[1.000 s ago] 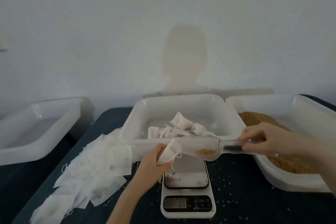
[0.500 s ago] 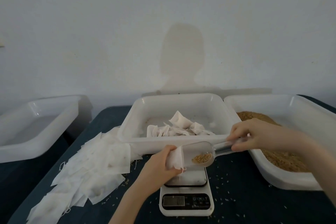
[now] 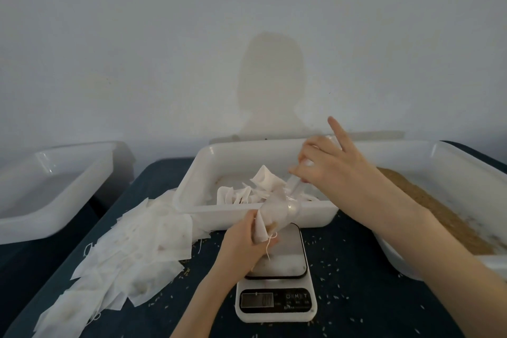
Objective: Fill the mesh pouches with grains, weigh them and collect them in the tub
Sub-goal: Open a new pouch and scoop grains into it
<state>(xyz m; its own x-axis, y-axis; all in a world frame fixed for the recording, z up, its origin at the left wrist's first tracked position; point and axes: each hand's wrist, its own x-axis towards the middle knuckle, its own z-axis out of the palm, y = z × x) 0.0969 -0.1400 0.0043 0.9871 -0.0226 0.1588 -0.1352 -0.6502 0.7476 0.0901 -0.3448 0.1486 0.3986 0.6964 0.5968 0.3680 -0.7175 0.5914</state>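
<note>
**Scoop tipped into the pouch, just above the scale**

The landmark here is the scale (image 3: 275, 274), standing at the near middle of the desk (image 3: 356, 296). Directly over its far edge, the left hand (image 3: 244, 241) pinches an open mesh pouch (image 3: 270, 217) by its mouth, fingers curled round the fabric, a drawstring dangling toward the platform. The right hand (image 3: 326, 170) comes in from the far right of the scale, gripping the handle of a clear scoop (image 3: 292, 195) with the forefinger sticking up free. The scoop's long axis runs steeply down and to the left, handle high, bowl end pushed into the pouch mouth, so grains should slide along that line into the pouch; a few brownish grains seem to show through the mesh near the bottom.

Beyond the scale sits the collecting tub (image 3: 192, 186) with filled pouches in it. To the scale's right is the grain tub (image 3: 466, 162); to its left lies a heap of empty pouches (image 3: 131, 252), with another tub (image 3: 55, 200) farther left.

The left hand is nearer the scale, so lowering the pouch onto the platform looks like its job once the scoop is withdrawn. Loose grains dot the desk around the scale.
</note>
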